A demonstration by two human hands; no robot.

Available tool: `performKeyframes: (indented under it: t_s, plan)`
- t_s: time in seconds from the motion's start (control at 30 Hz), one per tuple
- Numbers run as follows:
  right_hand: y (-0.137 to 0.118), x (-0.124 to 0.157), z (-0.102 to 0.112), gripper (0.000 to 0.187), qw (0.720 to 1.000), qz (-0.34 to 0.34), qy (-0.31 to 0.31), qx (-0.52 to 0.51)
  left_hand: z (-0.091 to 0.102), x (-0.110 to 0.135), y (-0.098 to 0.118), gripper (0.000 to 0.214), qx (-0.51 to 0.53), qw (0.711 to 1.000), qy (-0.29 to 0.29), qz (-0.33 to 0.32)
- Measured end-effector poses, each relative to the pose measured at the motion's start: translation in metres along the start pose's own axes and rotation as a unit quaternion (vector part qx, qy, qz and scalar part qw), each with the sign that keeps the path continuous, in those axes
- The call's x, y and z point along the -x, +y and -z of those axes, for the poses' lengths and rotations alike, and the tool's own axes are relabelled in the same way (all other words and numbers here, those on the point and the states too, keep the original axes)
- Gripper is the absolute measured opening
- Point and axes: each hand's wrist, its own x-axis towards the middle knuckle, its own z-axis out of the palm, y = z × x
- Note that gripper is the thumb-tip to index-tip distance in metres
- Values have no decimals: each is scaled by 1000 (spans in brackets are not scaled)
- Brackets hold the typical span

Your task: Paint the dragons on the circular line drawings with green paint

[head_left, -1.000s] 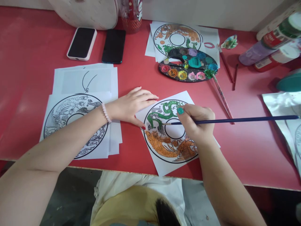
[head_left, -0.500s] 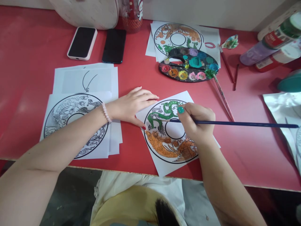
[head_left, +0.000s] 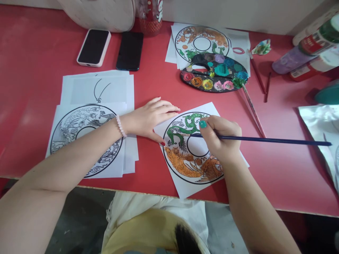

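A white sheet with a printed ring design [head_left: 177, 187] lies turned at an angle before me; its dragon is painted green and its phoenix orange. My right hand [head_left: 221, 135] is closed round a long blue paintbrush [head_left: 275, 140], whose tip rests at the green dragon's body on the left of the ring. Fingers spread, my left hand [head_left: 152, 118] lies flat at the sheet's upper left edge, its thumb on the paper. Under my left forearm is a stack of sheets with an unpainted ring design [head_left: 66, 134].
A black paint palette [head_left: 196, 82] overlaps another painted sheet [head_left: 182, 31], with a red-handled brush [head_left: 254, 109] leaning on it. Two phones [head_left: 94, 47] lie at the back left. Paint bottles [head_left: 287, 61] lie at the right, near a silvery sheet [head_left: 315, 123].
The blue brush's back end has shifted slightly left and down, its tip staying near the dragon. My left hand stays in place. The whole view has shifted slightly.
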Motion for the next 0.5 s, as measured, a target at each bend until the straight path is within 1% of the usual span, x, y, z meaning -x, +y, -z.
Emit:
performKeyframes:
  t_s: [0.17,0.27,0.37,0.5]
  plan:
    - [-1,0,-2,37,1000,-7,-19,7,0,0,0,85,5,1000,3,-1]
    - [-1,0,-2,39,1000,-6,-12,18,0,0,0,85,4,1000,2,-1]
    - [-1,0,-1,39,1000,-5,-2,7,1,0,0,86,2,1000,-1,0]
    - [-2,0,-2,37,1000,-15,-15,9,0,0,0,86,3,1000,3,-3]
